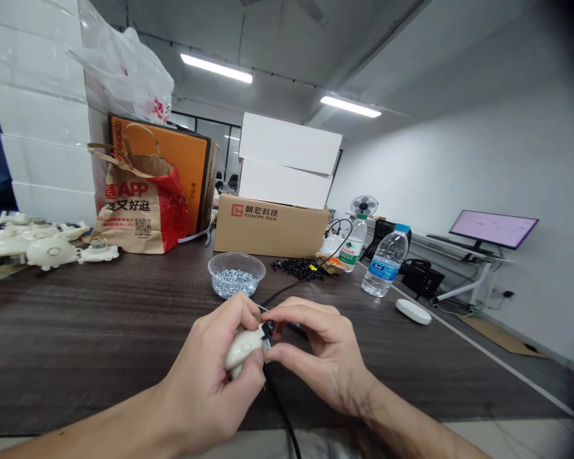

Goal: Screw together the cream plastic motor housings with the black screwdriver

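Observation:
My left hand (215,370) is closed around a rounded white plastic part (243,347). At the end of that part, facing right, sits a small black piece (268,329). The thumb and index finger of my right hand (323,354) curl in a pinch at this same end, and what lies between their tips is too small to make out. Just beyond my hands stands a clear round tub (236,274) of small metal screws. A black cable (280,408) runs beneath my hands across the dark table (100,357).
Several white plastic parts (52,248) lie at the left, beside a paper bag (141,204). Behind the tub are a pile of small black parts (299,268) and a cardboard box (268,229). Two water bottles (386,264) and a white oval object (413,312) are at the right.

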